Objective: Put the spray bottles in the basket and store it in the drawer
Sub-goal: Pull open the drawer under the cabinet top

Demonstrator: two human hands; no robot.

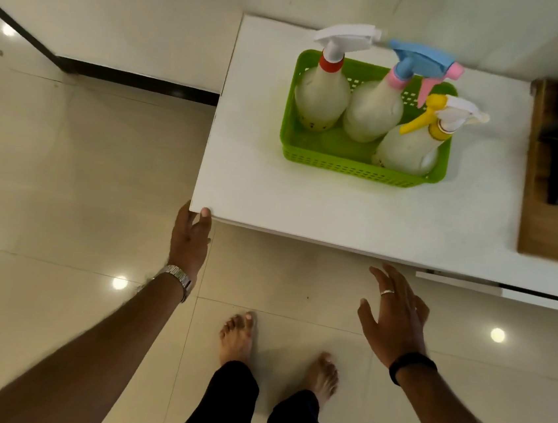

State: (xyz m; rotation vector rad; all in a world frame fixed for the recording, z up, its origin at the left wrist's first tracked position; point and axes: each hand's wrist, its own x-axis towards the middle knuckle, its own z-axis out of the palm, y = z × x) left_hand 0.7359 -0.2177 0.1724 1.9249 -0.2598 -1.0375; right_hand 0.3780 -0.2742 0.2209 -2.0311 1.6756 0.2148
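Bare feet [276, 352] on pale glossy floor tiles [66, 189], two, with dark trouser legs above them, sit closest to the lens

Left hand [189, 236]: fingers curled over the near left corner of the white worktop [306, 200], thumb tip on the top face; gripping the slab edge only, nothing else held. Metal watch [177, 278] on that wrist

Right hand [397, 320]: open, fingers spread, empty, hovering below and in front of the worktop's near edge, touching nothing. Ring on one finger, black band [411, 366] on the wrist

Green perforated plastic basket [361, 171]: stands on the worktop toward its far right part, well apart from both hands, up and ahead of them. Long axis runs left to right, parallel to the near edge. Right hand is nearer; left hand is further off, at the corner

Count: three translucent spray bottles, all upright inside the basket – one with a red collar and white trigger [323, 92] at far left, one with a pink collar and blue trigger [374, 107] in the middle, one with a yellow trigger [412, 146] at near right. One basket

Drawer [503, 291]: white front appears slightly proud under the right end of the near edge; count of drawers cannot be told

Judgement: loading looks done; opening the drawer and lifting the basket remain. Reach goes forward and right

Wooden board [557, 206] lies along the right edge
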